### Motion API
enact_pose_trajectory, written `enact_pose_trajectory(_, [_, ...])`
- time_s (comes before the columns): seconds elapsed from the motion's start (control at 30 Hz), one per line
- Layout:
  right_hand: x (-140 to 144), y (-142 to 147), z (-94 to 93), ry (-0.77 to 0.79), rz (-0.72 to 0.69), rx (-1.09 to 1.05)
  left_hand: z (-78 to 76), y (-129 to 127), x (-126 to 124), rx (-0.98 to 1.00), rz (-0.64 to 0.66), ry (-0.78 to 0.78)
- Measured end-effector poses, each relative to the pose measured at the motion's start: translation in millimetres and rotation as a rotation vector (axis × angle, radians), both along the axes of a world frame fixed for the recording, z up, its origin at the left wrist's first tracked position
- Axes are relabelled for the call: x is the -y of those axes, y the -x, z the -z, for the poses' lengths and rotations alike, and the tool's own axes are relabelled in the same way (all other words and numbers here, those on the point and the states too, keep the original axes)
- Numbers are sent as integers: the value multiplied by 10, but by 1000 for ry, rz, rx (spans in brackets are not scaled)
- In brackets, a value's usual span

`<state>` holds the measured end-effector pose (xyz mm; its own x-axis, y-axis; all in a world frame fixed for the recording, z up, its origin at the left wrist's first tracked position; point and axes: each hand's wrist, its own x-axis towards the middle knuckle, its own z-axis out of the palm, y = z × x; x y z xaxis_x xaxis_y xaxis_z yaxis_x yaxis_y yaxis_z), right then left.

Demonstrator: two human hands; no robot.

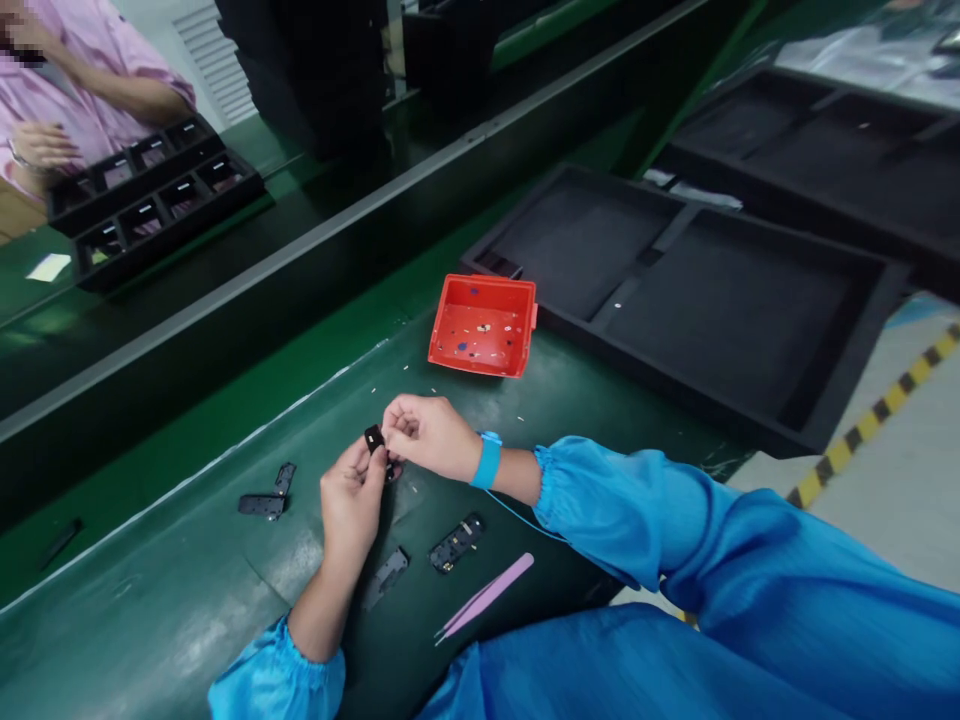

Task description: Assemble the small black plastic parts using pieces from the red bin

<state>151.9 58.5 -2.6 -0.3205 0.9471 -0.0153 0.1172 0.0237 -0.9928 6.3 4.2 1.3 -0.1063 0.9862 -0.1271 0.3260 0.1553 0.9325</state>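
My left hand (352,497) is closed around a small black plastic part (374,437) above the green mat. My right hand (431,432), a blue strap on its wrist, meets it from the right with fingers pinched at the part's edge; whatever is between those fingertips is hidden. Just below lie a black part with small metal contacts (456,543) and a flat dark grey piece (387,577). Pink tweezers (486,600) rest near my body. Further left, two dark pieces (264,503) touch each other on the mat.
A red bin (484,325) with tiny bits inside stands beyond my hands. Large black trays (720,290) sit at the right. A raised rail (300,235) crosses behind. Across it, another person's hand (45,147) is beside a black compartment tray (172,205). A thin black piece (60,543) lies far left.
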Motion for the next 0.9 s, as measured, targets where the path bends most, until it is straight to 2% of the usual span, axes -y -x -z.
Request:
enact_pose_trajectory(0.07, [9, -13, 7, -46, 12, -29, -15, -7, -18, 69, -19, 27])
enact_pose_trajectory(0.23, [36, -8, -26, -163, 21, 46, 1, -19, 0, 35, -15, -6])
enact_pose_trajectory(0.67, [-12, 26, 9, -138, -11, 97, 36, 18, 60, -296, 54, -92])
enact_pose_trajectory(0.77, [0, 35, 30, -119, 19, 92, 33, 12, 35, -192, 15, -60])
enact_pose_trajectory(0.9, [26, 22, 40, -35, 82, -105, 44, 45, -21, 183, -34, 65])
